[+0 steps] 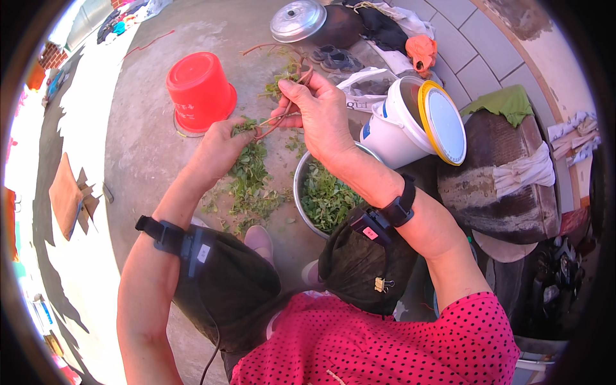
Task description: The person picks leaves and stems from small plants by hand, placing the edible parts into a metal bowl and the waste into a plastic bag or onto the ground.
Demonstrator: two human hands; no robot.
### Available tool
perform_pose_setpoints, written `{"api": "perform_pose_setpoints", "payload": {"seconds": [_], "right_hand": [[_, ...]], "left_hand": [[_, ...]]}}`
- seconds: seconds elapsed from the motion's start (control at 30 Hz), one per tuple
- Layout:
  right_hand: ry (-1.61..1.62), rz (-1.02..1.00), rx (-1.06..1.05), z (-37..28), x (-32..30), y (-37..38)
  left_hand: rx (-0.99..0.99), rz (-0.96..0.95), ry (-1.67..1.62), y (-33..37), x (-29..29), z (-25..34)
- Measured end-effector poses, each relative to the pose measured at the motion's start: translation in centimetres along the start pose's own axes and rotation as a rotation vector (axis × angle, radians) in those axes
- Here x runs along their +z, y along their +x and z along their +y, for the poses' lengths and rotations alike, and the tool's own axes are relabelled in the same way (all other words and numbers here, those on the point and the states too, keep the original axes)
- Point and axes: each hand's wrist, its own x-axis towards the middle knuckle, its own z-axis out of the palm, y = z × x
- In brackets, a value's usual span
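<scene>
My left hand (pixel 218 153) is closed around a leafy green stem (pixel 246 126), its fingertips pressed together over it. Higher and to the right, my right hand (pixel 325 120) pinches thin reddish-brown stems (pixel 303 59) between thumb and fingers. Those stems bend up past the hand, with a few leaves (pixel 280 82) still on them. Below my hands, a loose heap of green leafy sprigs (pixel 247 183) lies on the concrete floor. Just right of the heap stands a metal basin (pixel 299 204) holding many picked green leaves (pixel 328 196).
A red bucket (pixel 200 91) stands upside down at the left. At the right are a white bucket (pixel 393 122) with a yellow-rimmed lid, a pair of dark shoes (pixel 338 59), a silver pot lid (pixel 298 21) and a big dark container (pixel 504 173). Flattened cardboard (pixel 65 197) lies far left.
</scene>
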Motion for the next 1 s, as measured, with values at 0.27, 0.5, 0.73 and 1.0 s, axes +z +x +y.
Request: {"api": "perform_pose_setpoints", "payload": {"seconds": [0.27, 0.5, 0.73, 1.0], "right_hand": [[0.017, 0.182, 0.008, -1.2, -3.7, 1.8], [0.108, 0.205, -0.050, -2.8, -5.1, 1.2], [0.070, 0.279, -0.042, -4.3, -7.1, -0.7], [0.087, 0.418, -0.129, -6.7, -12.8, -3.2]], "left_hand": [[0.021, -0.203, 0.224, -1.2, 0.1, 2.6], [-0.156, -0.113, -0.508, 0.1, 2.1, 2.6], [-0.104, -0.495, -0.112, 1.9, 6.1, 4.0], [-0.142, -0.732, -0.533, 2.5, 9.6, 6.5]]}}
